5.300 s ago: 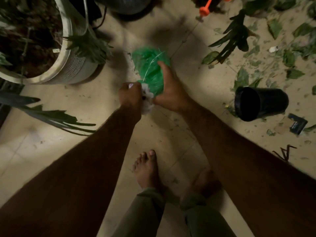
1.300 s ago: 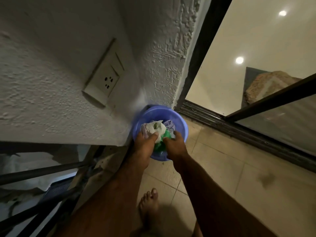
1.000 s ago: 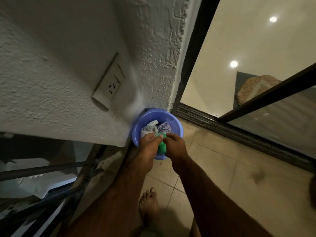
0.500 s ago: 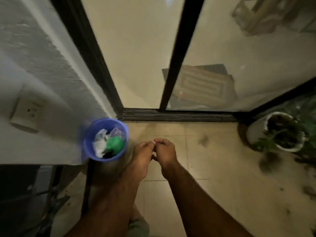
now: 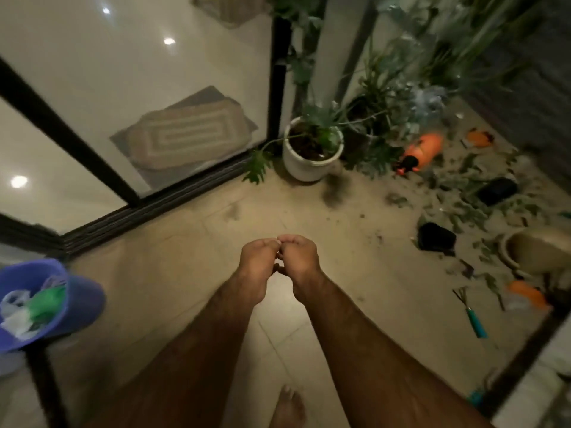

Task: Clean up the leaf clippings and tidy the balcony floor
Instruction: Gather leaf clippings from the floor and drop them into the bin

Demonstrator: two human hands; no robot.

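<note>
My left hand (image 5: 258,267) and my right hand (image 5: 298,261) hang side by side above the tiled floor, fingers curled under and knuckles touching, with nothing visible in either. A blue bin (image 5: 83,299) stands at the far left and holds a green bag (image 5: 46,302) and crumpled white plastic (image 5: 15,319). Leaf clippings (image 5: 463,211) lie scattered over the floor at the right, well away from both hands.
A white plant pot (image 5: 304,168) stands by the glass door's track (image 5: 154,205). Among the clippings lie an orange spray bottle (image 5: 425,149), two black pots (image 5: 436,237) (image 5: 496,191), a tipped beige pot (image 5: 537,251) and a teal-handled tool (image 5: 472,316). My bare foot (image 5: 287,409) is below.
The green bag went from my hands into the blue bin. Both hands pulled out with nothing in them, and my view swung right from the wall corner toward the littered floor.
</note>
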